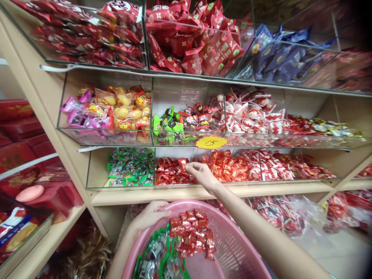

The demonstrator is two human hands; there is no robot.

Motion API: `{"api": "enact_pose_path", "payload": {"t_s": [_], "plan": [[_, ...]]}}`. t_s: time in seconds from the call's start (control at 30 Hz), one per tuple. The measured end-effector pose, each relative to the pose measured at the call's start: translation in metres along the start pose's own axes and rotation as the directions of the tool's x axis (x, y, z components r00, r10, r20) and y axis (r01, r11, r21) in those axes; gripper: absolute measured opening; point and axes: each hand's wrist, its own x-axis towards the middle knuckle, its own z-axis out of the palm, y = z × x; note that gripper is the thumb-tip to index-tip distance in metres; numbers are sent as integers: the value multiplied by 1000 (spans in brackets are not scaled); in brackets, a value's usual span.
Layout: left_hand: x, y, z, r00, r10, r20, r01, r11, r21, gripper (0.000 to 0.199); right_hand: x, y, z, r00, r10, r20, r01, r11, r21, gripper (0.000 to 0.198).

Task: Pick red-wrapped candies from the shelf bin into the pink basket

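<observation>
My left hand (155, 213) grips the back rim of a pink plastic basket (241, 236), fingers curled over its edge. Inside the basket lie red-wrapped candies (194, 232) and green-and-clear wrapped candies (157, 252). My right hand (202, 176) reaches over the basket to the lowest shelf. Its fingertips pinch a small red-wrapped candy (184, 162) at the front of a bin of red candies (171, 172). To the left of that bin are green-wrapped candies (132, 166); to the right are orange-red candies (229, 166).
A clear-fronted middle shelf holds yellow candies (123, 110), green-wrapped candies (171, 122) and red-and-white candies (250, 112). A yellow price tag (211, 142) reading 15 hangs on its edge. Larger red packets (192, 42) fill the shelf above. Bagged candy (281, 217) lies below, right.
</observation>
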Motion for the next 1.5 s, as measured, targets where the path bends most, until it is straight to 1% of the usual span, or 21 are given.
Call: {"api": "enact_pose_path", "payload": {"t_s": [0.03, 0.07, 0.1, 0.17, 0.27, 0.37, 0.43, 0.5, 0.57, 0.7, 0.83, 0.93, 1.1, 1.23, 1.33, 1.5], "plan": [[0, 1, 0, 1000, -3, 2, 3, 1000, -4, 31, -10, 0, -1, 998, 69, 4, -69, 984, 165, 30], [0, 1, 1, 1000, -4, 3, 4, 1000, -10, 32, -20, 0, -2, 992, 127, 20, -127, 948, 293, 29], [0, 3, 1, 1000, -4, 5, 4, 1000, -18, 33, -30, -1, -3, 984, 171, 40, -173, 905, 390, 27], [0, 5, 3, 1000, -6, 11, 7, 999, -40, 34, -50, -1, -6, 971, 225, 79, -233, 823, 517, 24], [0, 8, 4, 1000, -25, 17, 26, 998, -56, 35, -75, 1, -11, 956, 277, 103, -279, 737, 616, 22], [0, 9, 5, 999, -44, 14, 44, 997, -64, 34, -92, 3, -14, 946, 308, 101, -296, 693, 657, 21], [1, 9, 5, 999, -45, 19, 46, 997, -65, 35, -100, 6, -14, 945, 309, 108, -298, 677, 673, 19], [1, 10, 6, 999, -48, 26, 49, 997, -51, 36, -105, 9, -12, 949, 302, 96, -286, 686, 669, 18], [1, 11, 7, 998, -53, 22, 53, 998, -34, 38, -108, 13, -10, 952, 299, 59, -265, 718, 644, 18], [1, 15, 8, 998, -67, 11, 67, 998, -11, 39, -112, 21, -7, 959, 284, -10, -222, 772, 595, 28], [1, 17, 8, 997, -69, 18, 69, 998, 5, 40, -114, 25, -4, 977, 211, 8, -187, 845, 501, 37], [1, 17, 7, 997, -65, 44, 64, 998, 18, 39, -114, 29, 0, 987, 160, -7, -139, 880, 455, 37], [1, 16, 5, 997, -32, 66, 30, 999, 32, 35, -115, 35, 2, 991, 132, -25, -110, 900, 421, 28], [0, 16, 5, 996, -52, 71, 51, 999, 15, 34, -116, 36, 0, 992, 120, -29, -100, 920, 380, 27], [1, 16, 5, 996, -53, 72, 54, 999, -8, 35, -116, 34, -1, 992, 119, -42, -93, 913, 396, 26], [2, 17, 6, 995, -49, 87, 51, 999, -15, 37, -116, 31, -2, 987, 156, -41, -124, 898, 421, 26]]}}
